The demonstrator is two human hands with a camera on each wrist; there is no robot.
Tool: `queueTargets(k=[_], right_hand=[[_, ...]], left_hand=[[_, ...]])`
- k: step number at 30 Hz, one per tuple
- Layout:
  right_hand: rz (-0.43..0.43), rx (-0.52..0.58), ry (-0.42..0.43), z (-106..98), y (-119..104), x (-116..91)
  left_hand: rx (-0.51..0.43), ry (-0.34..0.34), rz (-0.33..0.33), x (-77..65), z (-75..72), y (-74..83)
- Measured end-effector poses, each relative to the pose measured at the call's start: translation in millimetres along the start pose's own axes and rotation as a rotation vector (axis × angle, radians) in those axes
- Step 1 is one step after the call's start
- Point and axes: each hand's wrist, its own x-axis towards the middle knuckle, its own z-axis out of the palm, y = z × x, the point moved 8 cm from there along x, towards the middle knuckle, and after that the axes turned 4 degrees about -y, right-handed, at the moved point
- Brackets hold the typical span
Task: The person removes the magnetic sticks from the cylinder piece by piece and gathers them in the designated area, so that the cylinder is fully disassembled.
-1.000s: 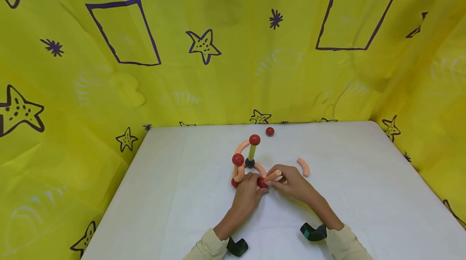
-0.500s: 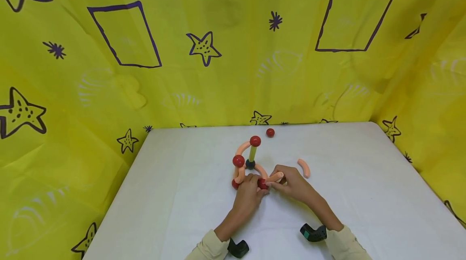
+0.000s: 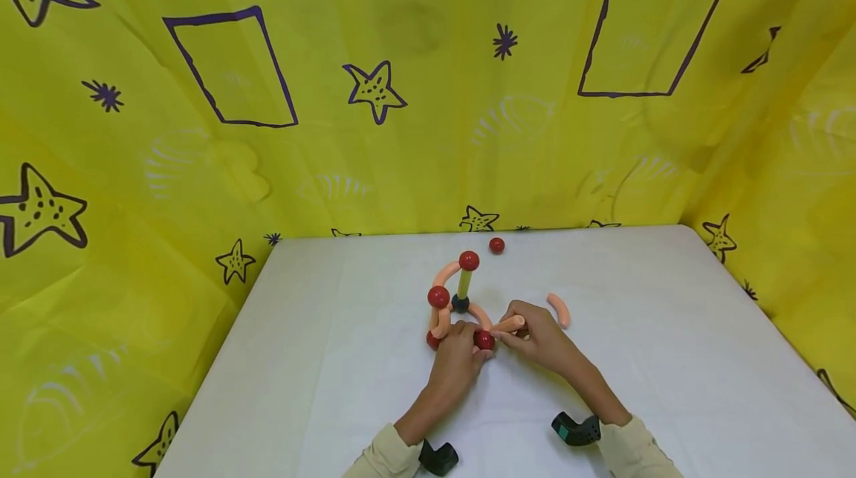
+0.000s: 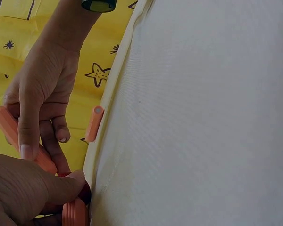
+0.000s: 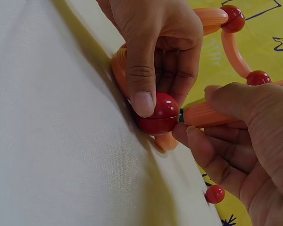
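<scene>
My left hand (image 3: 456, 363) grips a red ball (image 5: 158, 125) low on a toy frame of balls and sticks, thumb on top of it. Between the thumb and fingers of my right hand (image 3: 540, 338) is pinched an orange curved stick (image 3: 511, 325); its inner end points at that ball, close against it. Behind the hands, the frame rises: a yellow stick (image 3: 464, 283) stands on a dark ball (image 3: 460, 303) and carries a red ball (image 3: 469, 261). Curved orange sticks link further red balls at its left. My left fingers partly hide the frame's base.
A loose curved orange stick (image 3: 559, 311) lies right of my right hand. One loose red ball (image 3: 496, 245) sits near the far edge of the white table (image 3: 348, 359). A yellow patterned sheet (image 3: 428, 158) hangs behind.
The stick in my right hand has turned a little flatter and shifted slightly right, so more of the red ball shows. My left hand keeps its hold on the ball.
</scene>
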Motion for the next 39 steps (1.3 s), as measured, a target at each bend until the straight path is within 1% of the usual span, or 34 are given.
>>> queueTargets(k=[7,11,16,19,23,27,30,35,37,39], right_hand=[[0.003,0.022,0.009,0.6,1.9,-0.1],[0.04,0.024,0.02,-0.6,4.7,-0.8],[0.085,0.002,0.072,-7.5,5.8,-0.6],[0.101,0.049,0.087,-11.2,7.7,-0.4],[0.145,0.121,0.106,-14.3,13.5,-0.8],[0.191,0.091,0.146,-20.1,14.9,-0.4],[0.204,0.066,0.178,-26.0,9.3,0.7],[0.168,0.056,0.244,-39.6,-10.4,1.7],[0.163,0.064,0.273,-44.0,-9.7,-0.3],[0.186,0.083,0.296,-47.3,-0.6,-4.0]], left_hand=[[0.002,-0.016,-0.019,-0.1,1.8,-1.0],[-0.008,-0.017,-0.02,0.4,2.1,-0.8],[-0.011,-0.018,-0.022,0.6,2.6,0.0],[-0.014,-0.022,-0.026,0.8,2.5,-0.2],[-0.028,-0.045,-0.051,0.3,3.1,-1.7],[-0.038,-0.063,-0.069,-0.2,3.4,-2.1],[-0.038,-0.066,-0.072,0.3,3.5,-2.4],[-0.031,-0.064,-0.072,0.9,3.3,-2.6],[-0.033,-0.068,-0.074,0.6,4.1,-3.1],[-0.028,-0.072,-0.075,0.1,4.7,-3.4]])
